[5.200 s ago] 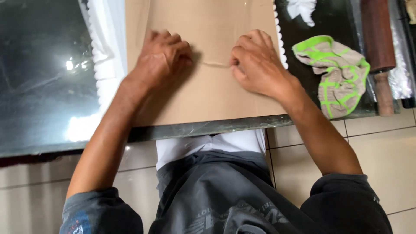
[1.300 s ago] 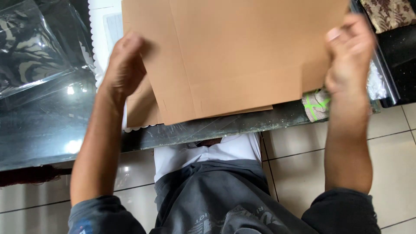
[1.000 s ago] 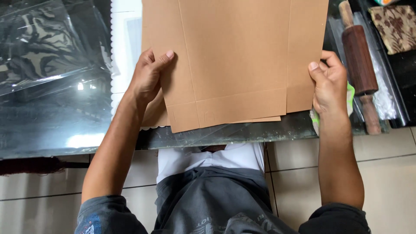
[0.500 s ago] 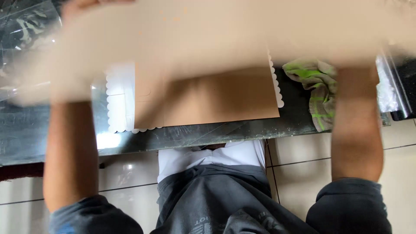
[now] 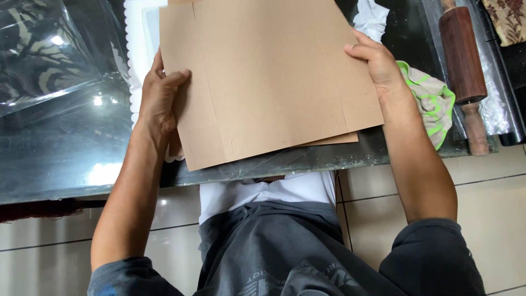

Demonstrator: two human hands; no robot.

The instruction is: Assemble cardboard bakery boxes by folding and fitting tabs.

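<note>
A flat, creased cardboard sheet (image 5: 268, 77) is being held above the desk (image 5: 66, 159), still unfolded, its side edges being pinched by the left grip (image 5: 159, 98) and right grip (image 5: 378, 66).

A glossy dark glass table (image 5: 66, 159) carries a white scalloped paper (image 5: 133, 66), a green-striped cloth (image 5: 433, 101), a wooden rolling pin (image 5: 463, 66) on clear plastic (image 5: 496, 104), and a clear bag (image 5: 49, 49) at left.
</note>
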